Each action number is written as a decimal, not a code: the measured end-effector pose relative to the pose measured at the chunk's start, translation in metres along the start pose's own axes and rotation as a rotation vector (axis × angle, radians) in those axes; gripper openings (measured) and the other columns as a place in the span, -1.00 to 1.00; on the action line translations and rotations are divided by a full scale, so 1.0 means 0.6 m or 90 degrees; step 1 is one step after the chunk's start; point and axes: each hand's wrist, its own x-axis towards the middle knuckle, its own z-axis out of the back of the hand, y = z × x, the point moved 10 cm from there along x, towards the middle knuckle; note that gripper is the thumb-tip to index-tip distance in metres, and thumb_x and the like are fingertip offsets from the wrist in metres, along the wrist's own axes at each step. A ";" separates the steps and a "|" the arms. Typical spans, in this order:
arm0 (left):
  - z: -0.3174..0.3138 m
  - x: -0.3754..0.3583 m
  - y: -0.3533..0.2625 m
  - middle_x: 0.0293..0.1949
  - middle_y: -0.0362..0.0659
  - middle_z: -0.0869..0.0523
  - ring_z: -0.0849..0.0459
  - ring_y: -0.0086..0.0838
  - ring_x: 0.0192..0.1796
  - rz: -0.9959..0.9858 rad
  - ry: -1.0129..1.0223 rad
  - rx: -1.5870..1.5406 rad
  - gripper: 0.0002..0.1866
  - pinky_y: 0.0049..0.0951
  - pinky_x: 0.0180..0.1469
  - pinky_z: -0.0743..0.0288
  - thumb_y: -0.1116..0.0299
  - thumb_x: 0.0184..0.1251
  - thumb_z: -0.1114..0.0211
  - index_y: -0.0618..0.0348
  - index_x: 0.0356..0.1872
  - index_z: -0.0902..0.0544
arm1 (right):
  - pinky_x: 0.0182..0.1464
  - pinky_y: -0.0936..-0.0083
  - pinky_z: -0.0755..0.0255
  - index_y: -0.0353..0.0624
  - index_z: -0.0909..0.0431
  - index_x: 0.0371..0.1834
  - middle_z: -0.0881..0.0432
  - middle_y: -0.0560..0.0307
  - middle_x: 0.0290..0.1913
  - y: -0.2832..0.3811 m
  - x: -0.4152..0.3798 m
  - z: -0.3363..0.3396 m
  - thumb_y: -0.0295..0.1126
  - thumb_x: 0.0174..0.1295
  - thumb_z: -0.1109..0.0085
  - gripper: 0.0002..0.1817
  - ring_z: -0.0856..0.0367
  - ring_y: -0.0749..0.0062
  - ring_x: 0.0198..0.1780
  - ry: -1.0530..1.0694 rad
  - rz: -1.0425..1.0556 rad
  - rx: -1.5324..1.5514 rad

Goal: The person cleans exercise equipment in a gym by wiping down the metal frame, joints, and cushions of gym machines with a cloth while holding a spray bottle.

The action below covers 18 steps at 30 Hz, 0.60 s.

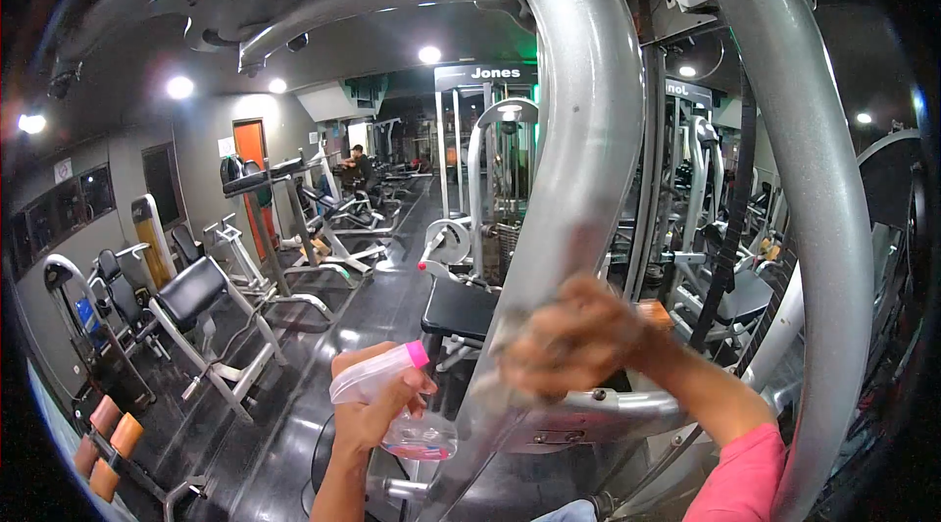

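Note:
A clear spray bottle (420, 436) with a pink nozzle is gripped around its neck by my left hand (377, 395), and clear liquid shows inside it. My right hand (573, 338), smeared by motion, is closed against the thick silver tube (578, 120) of a gym machine. Something greyish blurs at its fingers; I cannot make out what it is. Below that hand runs a silver crossbar (598, 419) with bolts.
A second silver tube (799, 130) curves down on the right, near my right arm. Behind stand a black padded bench (459, 308), a preacher curl bench (191, 292) and cable machines. Farther back, a person (361, 169) sits among the equipment.

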 end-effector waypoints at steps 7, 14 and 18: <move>-0.002 -0.002 -0.010 -0.51 -0.06 -0.73 -0.63 -0.55 -0.62 0.002 -0.022 0.014 -0.74 -0.58 -0.58 -0.50 0.30 0.25 -0.38 0.34 -0.46 -0.68 | -0.20 0.44 -0.27 0.40 -0.61 -0.23 -0.52 0.56 -0.12 -0.039 -0.004 0.026 -0.15 0.04 -0.27 -0.80 -0.44 0.53 -0.14 -0.062 -0.195 -0.124; -0.006 -0.003 -0.023 -0.51 -0.02 -0.74 -0.64 -0.53 -0.63 0.018 -0.022 -0.019 -0.73 -0.57 -0.59 -0.49 0.32 0.26 -0.35 0.39 -0.45 -0.68 | -0.18 0.44 -0.32 0.06 -0.57 -0.08 -0.53 0.39 -0.13 0.135 -0.007 -0.073 -0.14 0.20 -0.09 -0.73 -0.45 0.54 -0.08 0.195 0.125 0.055; 0.007 0.008 -0.045 -0.52 0.00 -0.73 -0.63 -0.50 -0.63 -0.011 -0.044 -0.019 -0.72 -0.55 -0.63 -0.47 0.34 0.28 -0.32 0.43 -0.45 -0.66 | -0.23 0.28 -0.28 0.01 -0.58 -0.24 -0.56 0.33 -0.28 -0.043 0.050 -0.004 -0.20 0.12 -0.17 -0.80 -0.47 0.44 -0.07 0.031 -0.136 -0.094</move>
